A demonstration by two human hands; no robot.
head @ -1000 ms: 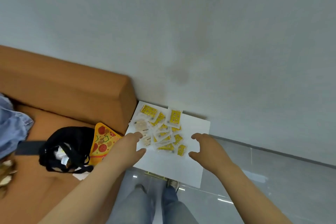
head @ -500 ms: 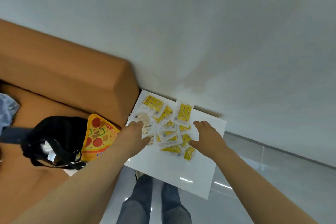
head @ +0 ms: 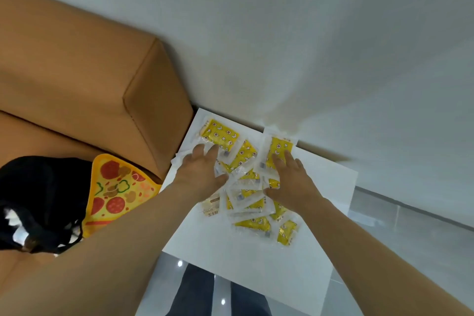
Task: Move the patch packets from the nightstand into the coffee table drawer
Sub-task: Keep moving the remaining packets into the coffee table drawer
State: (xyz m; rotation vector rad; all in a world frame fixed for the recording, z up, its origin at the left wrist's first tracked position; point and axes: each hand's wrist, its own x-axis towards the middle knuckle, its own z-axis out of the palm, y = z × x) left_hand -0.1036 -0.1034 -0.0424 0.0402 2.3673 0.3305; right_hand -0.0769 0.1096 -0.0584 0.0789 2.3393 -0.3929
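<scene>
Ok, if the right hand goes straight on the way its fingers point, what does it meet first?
The right hand has its fingers on the yellow patch packet nearest the wall. Going on, it would probably push that packet into the wall; depth is unclear.

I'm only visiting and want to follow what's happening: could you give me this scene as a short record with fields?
Place: white nightstand beside an orange sofa, against the wall
Task items: patch packets, yellow in clear wrappers, in a loose overlapping pile on the nightstand
Left hand: flat on the pile's left side, fingers spread
Right hand: flat on the pile's right side, fingers spread
Packets lifted: none that I can see
On the sofa: pizza-slice pad, black bag
Coffee table drawer: not in view
</scene>
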